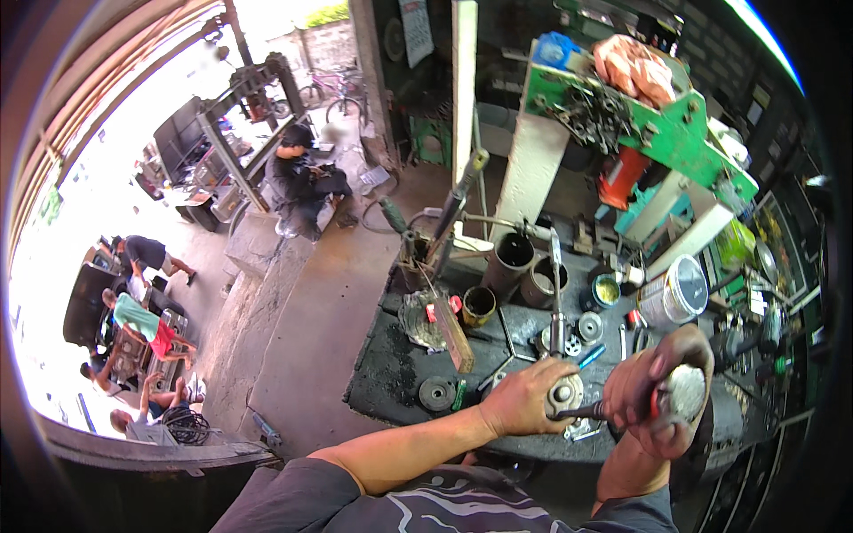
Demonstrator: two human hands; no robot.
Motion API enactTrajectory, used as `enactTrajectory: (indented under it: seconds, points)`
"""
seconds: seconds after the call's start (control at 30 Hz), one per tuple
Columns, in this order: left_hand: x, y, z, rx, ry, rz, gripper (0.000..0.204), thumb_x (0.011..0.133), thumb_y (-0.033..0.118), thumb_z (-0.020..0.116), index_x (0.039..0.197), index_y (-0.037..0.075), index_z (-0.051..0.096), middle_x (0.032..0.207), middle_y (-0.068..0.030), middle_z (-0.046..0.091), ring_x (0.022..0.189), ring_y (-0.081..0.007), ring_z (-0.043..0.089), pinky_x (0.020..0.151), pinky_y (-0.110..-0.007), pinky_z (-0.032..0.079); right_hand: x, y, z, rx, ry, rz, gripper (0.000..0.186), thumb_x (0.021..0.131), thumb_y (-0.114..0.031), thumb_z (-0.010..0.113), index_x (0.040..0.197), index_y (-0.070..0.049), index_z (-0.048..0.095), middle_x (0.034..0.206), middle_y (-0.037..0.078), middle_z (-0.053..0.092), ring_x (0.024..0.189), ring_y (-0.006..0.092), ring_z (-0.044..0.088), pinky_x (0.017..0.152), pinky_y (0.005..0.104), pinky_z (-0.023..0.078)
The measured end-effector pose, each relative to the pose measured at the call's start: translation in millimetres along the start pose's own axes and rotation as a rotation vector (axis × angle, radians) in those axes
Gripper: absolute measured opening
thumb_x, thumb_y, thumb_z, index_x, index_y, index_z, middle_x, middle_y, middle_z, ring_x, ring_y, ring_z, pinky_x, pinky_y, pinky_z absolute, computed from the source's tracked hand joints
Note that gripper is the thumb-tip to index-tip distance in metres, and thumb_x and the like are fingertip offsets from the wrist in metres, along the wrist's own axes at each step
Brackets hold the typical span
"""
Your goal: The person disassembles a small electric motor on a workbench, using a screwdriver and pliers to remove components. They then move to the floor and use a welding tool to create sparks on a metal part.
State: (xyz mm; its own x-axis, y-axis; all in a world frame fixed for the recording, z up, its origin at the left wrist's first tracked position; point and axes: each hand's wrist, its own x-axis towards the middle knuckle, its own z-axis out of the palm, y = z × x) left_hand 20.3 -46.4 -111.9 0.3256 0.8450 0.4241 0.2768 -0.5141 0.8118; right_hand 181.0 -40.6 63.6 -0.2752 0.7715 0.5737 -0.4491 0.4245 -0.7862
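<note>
My left hand (pixel 526 398) grips a round metal flanged part (pixel 567 391) at the near edge of the workbench, its fingers bent over the rim. My right hand (pixel 659 384) is closed around a hand tool with a broad pale rounded butt end (pixel 685 392) and a bit of red beside it. From that fist the tool's dark shaft (pixel 582 412) points left, and its tip meets the metal part or lies right beside it. The exact kind of tool is unclear. Just beyond my hands are a blue pen-like stick (pixel 592 355) and a ring-shaped metal part (pixel 590 328).
The dark workbench (pixel 382 382) carries tall metal cylinders (pixel 511 259), a white bucket (pixel 673 291), a wooden block (pixel 453 336) and a black disc (pixel 437 393). A green frame (pixel 640 124) stands behind. A person (pixel 306 178) sits at the far left; others bend over machinery outside.
</note>
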Motion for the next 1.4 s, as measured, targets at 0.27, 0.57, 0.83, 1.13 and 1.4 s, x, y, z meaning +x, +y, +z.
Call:
enactTrajectory:
  seconds: [0.27, 0.57, 0.83, 1.13, 1.4]
  points:
    - [2, -1, -4, -0.011, -0.027, -0.004, 0.085, 0.074, 0.033, 0.098, 0.147, 0.010, 0.060, 0.134, -0.0164, 0.068, 0.120, -0.0400, 0.072, 0.101, -0.048, 0.062, 20, -10, 27, -0.239, 0.227, -0.110, 0.086, 0.074, -0.055, 0.104, 0.123, 0.000, 0.059, 0.097, 0.019, 0.067, 0.091, 0.0285, 0.071, 0.080, 0.0439, 0.059]
    - [1, -1, -5, 0.030, -0.026, -0.025, 0.087, 0.073, 0.035, 0.098, 0.149, 0.013, 0.061, 0.135, -0.0147, 0.068, 0.121, -0.0390, 0.072, 0.102, -0.047, 0.062, 28, 3, -11, 0.256, -0.121, 0.363, 0.066, 0.053, -0.038, 0.112, 0.076, -0.003, 0.061, 0.061, 0.007, 0.061, 0.051, 0.0205, 0.061, 0.047, 0.0317, 0.046]
    - [4, 0, -2, 0.051, 0.028, 0.058, 0.087, 0.063, 0.028, 0.101, 0.141, 0.010, 0.067, 0.137, -0.0170, 0.073, 0.125, -0.0371, 0.073, 0.106, -0.045, 0.062, 17, -19, 0, -0.004, -0.159, 0.122, 0.051, 0.076, -0.033, 0.102, 0.087, -0.005, 0.059, 0.058, 0.004, 0.059, 0.044, 0.0190, 0.056, 0.045, 0.0349, 0.045]
    - [2, -9, 0, 0.045, 0.005, 0.102, 0.090, 0.059, 0.024, 0.102, 0.141, 0.008, 0.067, 0.136, -0.0165, 0.073, 0.124, -0.0372, 0.073, 0.105, -0.046, 0.062, -8, -24, 30, -0.050, 0.250, 0.172, 0.069, 0.072, -0.042, 0.105, 0.104, -0.003, 0.057, 0.065, 0.005, 0.059, 0.050, 0.0159, 0.054, 0.050, 0.0327, 0.042]
    - [7, -7, -1, 0.023, 0.006, 0.053, 0.089, 0.063, 0.026, 0.103, 0.141, 0.005, 0.065, 0.135, -0.0180, 0.072, 0.122, -0.0391, 0.073, 0.105, -0.046, 0.061, -24, 0, 19, -0.149, 0.283, 0.168, 0.066, 0.079, -0.035, 0.098, 0.121, 0.002, 0.062, 0.094, 0.008, 0.065, 0.079, 0.0149, 0.066, 0.069, 0.0294, 0.052]
